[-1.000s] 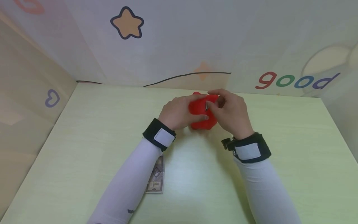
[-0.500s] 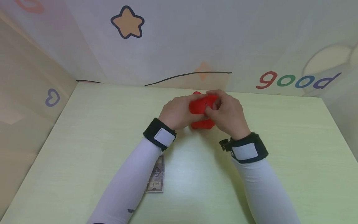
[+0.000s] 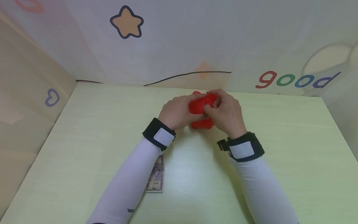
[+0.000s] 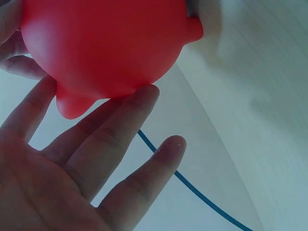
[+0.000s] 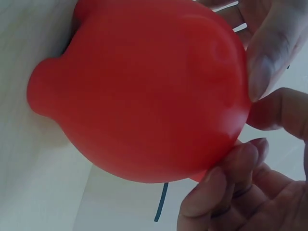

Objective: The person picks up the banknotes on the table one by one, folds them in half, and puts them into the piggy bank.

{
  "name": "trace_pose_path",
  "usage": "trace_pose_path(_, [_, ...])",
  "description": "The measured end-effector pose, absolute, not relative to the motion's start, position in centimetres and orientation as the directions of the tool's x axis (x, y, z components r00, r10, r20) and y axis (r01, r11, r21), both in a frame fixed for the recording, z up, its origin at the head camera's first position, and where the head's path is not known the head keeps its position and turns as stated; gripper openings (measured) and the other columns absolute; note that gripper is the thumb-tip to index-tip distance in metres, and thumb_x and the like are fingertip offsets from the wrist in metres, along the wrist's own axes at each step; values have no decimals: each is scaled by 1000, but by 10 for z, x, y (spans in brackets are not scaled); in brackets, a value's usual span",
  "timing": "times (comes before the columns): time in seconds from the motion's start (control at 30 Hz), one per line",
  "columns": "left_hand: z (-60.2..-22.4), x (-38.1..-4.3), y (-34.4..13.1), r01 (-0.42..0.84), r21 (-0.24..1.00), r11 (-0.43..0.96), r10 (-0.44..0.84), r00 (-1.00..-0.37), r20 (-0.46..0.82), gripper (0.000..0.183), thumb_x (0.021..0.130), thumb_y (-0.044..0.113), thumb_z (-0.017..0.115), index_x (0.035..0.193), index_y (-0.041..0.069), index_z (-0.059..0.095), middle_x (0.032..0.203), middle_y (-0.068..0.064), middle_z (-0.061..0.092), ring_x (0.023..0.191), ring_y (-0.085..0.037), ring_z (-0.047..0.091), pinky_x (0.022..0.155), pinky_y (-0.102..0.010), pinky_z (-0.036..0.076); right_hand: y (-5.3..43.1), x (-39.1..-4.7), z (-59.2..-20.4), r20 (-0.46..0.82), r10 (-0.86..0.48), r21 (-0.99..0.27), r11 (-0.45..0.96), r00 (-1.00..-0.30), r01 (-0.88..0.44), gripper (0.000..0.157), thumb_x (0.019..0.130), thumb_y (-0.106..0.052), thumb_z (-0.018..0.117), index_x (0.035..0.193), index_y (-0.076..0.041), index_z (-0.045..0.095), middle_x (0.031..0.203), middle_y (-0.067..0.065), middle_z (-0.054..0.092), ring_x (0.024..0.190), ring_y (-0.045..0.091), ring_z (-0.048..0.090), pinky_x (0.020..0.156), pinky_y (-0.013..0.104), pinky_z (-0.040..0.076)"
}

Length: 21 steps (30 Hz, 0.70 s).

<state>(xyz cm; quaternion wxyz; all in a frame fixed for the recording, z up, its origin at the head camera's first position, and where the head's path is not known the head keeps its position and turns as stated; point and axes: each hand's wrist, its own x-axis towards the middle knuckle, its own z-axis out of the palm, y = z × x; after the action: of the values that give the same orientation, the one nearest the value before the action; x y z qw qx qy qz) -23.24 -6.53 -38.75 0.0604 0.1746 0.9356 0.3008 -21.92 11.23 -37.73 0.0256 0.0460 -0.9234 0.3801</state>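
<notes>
My left hand point(image 3: 179, 112) holds a round red piggy bank point(image 3: 198, 106), thumb on the near side and fingers on the far side. Its stubby feet show in the left wrist view, where my left fingers point(image 4: 113, 139) lie spread against the red body point(image 4: 106, 43). My right hand point(image 3: 227, 110) is at the bank's upper right, its fingers curled and the thumb tip touching the surface where a slot showed earlier. The right wrist view has the smooth red side of the bank point(image 5: 144, 91) with right fingertips at its edge. No coin shows; anything between those fingertips is hidden.
A banknote point(image 3: 156, 175) lies on the pale table point(image 3: 106, 124), partly under my left forearm. The back wall point(image 3: 179, 40), with a star and the word "good", rises just behind the bank. Another wall point(image 3: 30, 109) borders the left side.
The small metallic coin-like piece at my right thumb has gone from view. My right hand has moved slightly left, its thumb now covering the slot. My left hand keeps the piggy bank in place.
</notes>
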Motion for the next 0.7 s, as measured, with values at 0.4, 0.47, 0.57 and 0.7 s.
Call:
trace_pose_path(0.4, [-387, -232, -65, 276, 595, 755, 352, -936, -12, 67, 90, 46, 76, 151, 33, 53, 120, -3, 71, 98, -19, 64, 74, -35, 60, 120, -221, -374, 0, -118, -742, 665, -993, -79, 51, 89, -14, 74, 137, -12, 60, 82, 13, 57, 73, 26, 56, 57, 30, 47])
trace_pose_path(0.47, [-387, -232, -65, 276, 592, 757, 352, -936, -13, 67, 89, 46, 76, 151, 34, 52, 120, -3, 71, 98, -19, 64, 74, -35, 61, 120, -221, -373, -5, -110, -746, 662, -994, -69, 51, 89, -14, 74, 138, -12, 60, 83, 13, 57, 73, 26, 55, 57, 30, 47])
trace_pose_path(0.57, [-387, -232, -65, 275, 586, 762, 350, -937, -16, 67, 90, 47, 75, 151, 34, 52, 120, -3, 71, 98, -19, 64, 74, -35, 60, 117, -220, -373, -4, -96, -746, 663, -995, -61, 50, 90, -15, 73, 138, -12, 60, 83, 13, 57, 74, 26, 55, 56, 30, 47])
trace_pose_path(0.7, [-388, -232, -65, 273, 585, 764, 347, -938, -15, 67, 90, 48, 75, 151, 35, 52, 120, -3, 72, 98, -19, 64, 73, -34, 60, 115, -220, -375, 5, -78, -749, 661, -997, -55, 47, 91, -15, 70, 137, -12, 61, 84, 13, 57, 75, 26, 56, 56, 30, 47])
